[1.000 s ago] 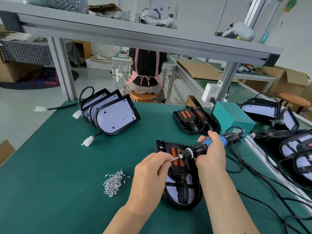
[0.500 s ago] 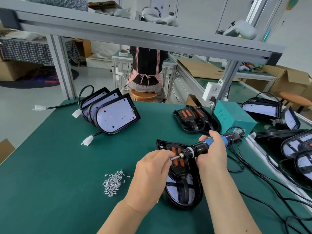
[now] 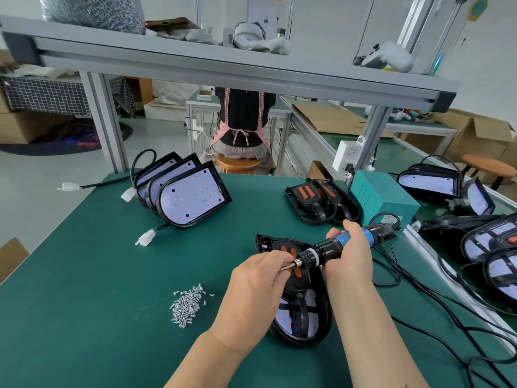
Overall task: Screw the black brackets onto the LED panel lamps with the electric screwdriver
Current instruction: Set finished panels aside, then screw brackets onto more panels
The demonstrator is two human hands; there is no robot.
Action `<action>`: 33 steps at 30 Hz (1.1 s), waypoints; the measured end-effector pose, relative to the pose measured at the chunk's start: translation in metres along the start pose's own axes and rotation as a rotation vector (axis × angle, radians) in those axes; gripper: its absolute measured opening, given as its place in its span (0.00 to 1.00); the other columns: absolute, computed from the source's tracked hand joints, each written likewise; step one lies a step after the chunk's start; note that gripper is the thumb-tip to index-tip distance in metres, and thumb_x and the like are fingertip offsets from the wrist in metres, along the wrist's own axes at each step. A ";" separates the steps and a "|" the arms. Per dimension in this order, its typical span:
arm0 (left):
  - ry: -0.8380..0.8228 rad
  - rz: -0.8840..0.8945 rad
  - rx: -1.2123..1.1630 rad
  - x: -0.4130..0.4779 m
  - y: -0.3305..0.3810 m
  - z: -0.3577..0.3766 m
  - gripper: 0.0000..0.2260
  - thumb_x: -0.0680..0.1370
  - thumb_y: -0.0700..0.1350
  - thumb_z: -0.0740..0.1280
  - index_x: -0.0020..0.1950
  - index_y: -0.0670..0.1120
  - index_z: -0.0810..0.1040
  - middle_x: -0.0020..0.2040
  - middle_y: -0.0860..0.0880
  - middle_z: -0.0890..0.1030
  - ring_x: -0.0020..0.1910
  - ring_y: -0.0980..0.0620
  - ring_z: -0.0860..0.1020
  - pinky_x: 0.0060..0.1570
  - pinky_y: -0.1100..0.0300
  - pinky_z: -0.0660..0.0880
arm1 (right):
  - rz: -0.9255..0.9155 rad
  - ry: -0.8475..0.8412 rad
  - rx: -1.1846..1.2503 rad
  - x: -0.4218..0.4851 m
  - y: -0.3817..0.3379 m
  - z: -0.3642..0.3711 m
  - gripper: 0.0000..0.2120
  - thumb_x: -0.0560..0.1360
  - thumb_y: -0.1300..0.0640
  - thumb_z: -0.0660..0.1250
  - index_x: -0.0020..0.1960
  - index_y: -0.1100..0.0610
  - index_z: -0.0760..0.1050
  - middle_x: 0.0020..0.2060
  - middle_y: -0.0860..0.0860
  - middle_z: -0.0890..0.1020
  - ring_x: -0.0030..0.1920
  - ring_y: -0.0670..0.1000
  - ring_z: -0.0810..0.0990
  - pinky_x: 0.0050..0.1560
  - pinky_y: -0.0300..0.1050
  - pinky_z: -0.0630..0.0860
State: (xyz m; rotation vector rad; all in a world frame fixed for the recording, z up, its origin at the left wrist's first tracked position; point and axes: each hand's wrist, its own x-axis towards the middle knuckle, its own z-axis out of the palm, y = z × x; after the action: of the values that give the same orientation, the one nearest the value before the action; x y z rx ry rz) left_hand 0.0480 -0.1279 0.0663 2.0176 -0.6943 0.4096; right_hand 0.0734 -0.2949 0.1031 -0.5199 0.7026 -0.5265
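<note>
The right hand [image 3: 349,256] grips the black-and-blue electric screwdriver [image 3: 324,252], whose long axis is nearly level, its bit pointing left and slightly down. The left hand [image 3: 254,289] pinches the bit's tip. Under both hands, the black LED panel lamp [image 3: 321,312] with its black bracket [image 3: 301,312] lies on the green surface [image 3: 98,275], lengthwise away from the person. Loose silver screws [image 3: 187,305] are piled left of the left hand.

Blue/black elec. screwdriver [image 3: 326,251] tilted over LED lamp [image 3: 323,320] lying flat w/ black bracket [image 3: 301,310] on top.
</note>
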 end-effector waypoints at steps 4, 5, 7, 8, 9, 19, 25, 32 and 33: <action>0.073 -0.046 -0.010 0.000 0.009 0.003 0.20 0.74 0.55 0.70 0.63 0.50 0.80 0.59 0.58 0.77 0.61 0.58 0.72 0.64 0.66 0.67 | -0.013 -0.027 -0.027 -0.002 -0.001 -0.001 0.09 0.77 0.58 0.70 0.46 0.55 0.69 0.31 0.49 0.77 0.21 0.45 0.77 0.23 0.37 0.74; 0.135 -0.090 -0.026 0.000 0.008 0.003 0.22 0.74 0.59 0.68 0.64 0.49 0.79 0.61 0.57 0.75 0.62 0.58 0.71 0.65 0.69 0.63 | -0.015 -0.025 -0.020 -0.002 -0.002 -0.001 0.09 0.77 0.59 0.71 0.46 0.55 0.69 0.31 0.50 0.77 0.21 0.45 0.77 0.23 0.36 0.74; 0.210 -0.281 -0.114 0.001 0.003 0.003 0.24 0.76 0.62 0.63 0.66 0.50 0.76 0.62 0.57 0.72 0.64 0.59 0.69 0.66 0.68 0.62 | -0.018 -0.004 -0.002 -0.003 -0.005 -0.001 0.10 0.76 0.59 0.72 0.46 0.55 0.70 0.32 0.50 0.77 0.22 0.45 0.77 0.24 0.36 0.75; 0.216 -0.414 -0.184 0.001 0.000 0.003 0.23 0.77 0.62 0.62 0.66 0.50 0.75 0.63 0.56 0.71 0.65 0.59 0.68 0.67 0.63 0.64 | -0.022 0.006 0.003 -0.003 -0.007 -0.001 0.10 0.75 0.59 0.72 0.46 0.54 0.70 0.32 0.50 0.78 0.22 0.45 0.78 0.25 0.36 0.75; 0.205 -0.544 -0.244 0.001 -0.005 0.003 0.21 0.79 0.61 0.61 0.66 0.50 0.74 0.63 0.54 0.71 0.62 0.61 0.69 0.65 0.59 0.66 | -0.027 0.012 0.004 -0.003 -0.009 -0.002 0.10 0.75 0.59 0.73 0.46 0.54 0.71 0.33 0.50 0.78 0.23 0.45 0.78 0.25 0.36 0.76; -0.095 -0.868 -0.289 0.011 -0.012 0.007 0.30 0.69 0.72 0.60 0.57 0.50 0.74 0.51 0.50 0.80 0.51 0.48 0.80 0.55 0.47 0.79 | -0.116 -0.053 -0.004 -0.003 -0.025 -0.002 0.09 0.76 0.59 0.73 0.48 0.54 0.72 0.31 0.48 0.78 0.26 0.45 0.79 0.33 0.38 0.79; -0.201 -0.877 -0.392 0.016 -0.014 0.010 0.20 0.65 0.58 0.76 0.52 0.53 0.76 0.53 0.52 0.83 0.51 0.53 0.81 0.46 0.56 0.77 | -0.242 -0.110 -0.063 -0.002 -0.030 0.004 0.10 0.76 0.60 0.72 0.48 0.54 0.71 0.27 0.47 0.75 0.25 0.45 0.76 0.30 0.37 0.75; -0.160 -0.871 -0.466 0.016 -0.010 0.009 0.48 0.56 0.60 0.75 0.73 0.46 0.68 0.63 0.49 0.80 0.61 0.46 0.80 0.65 0.46 0.75 | -0.348 -0.181 -0.124 -0.004 -0.037 0.013 0.09 0.76 0.58 0.72 0.50 0.53 0.72 0.25 0.45 0.76 0.26 0.45 0.77 0.30 0.36 0.76; -0.150 -0.869 -0.483 0.016 -0.011 0.009 0.48 0.56 0.59 0.75 0.73 0.48 0.68 0.60 0.50 0.82 0.58 0.47 0.81 0.64 0.46 0.76 | -0.359 -0.188 -0.137 -0.004 -0.038 0.015 0.09 0.76 0.58 0.73 0.50 0.53 0.72 0.25 0.46 0.76 0.26 0.45 0.77 0.30 0.36 0.76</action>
State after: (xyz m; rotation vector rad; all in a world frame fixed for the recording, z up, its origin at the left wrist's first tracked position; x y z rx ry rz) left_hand 0.0671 -0.1362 0.0624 1.6871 0.0509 -0.3918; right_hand 0.0711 -0.3166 0.1378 -0.8209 0.4678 -0.7563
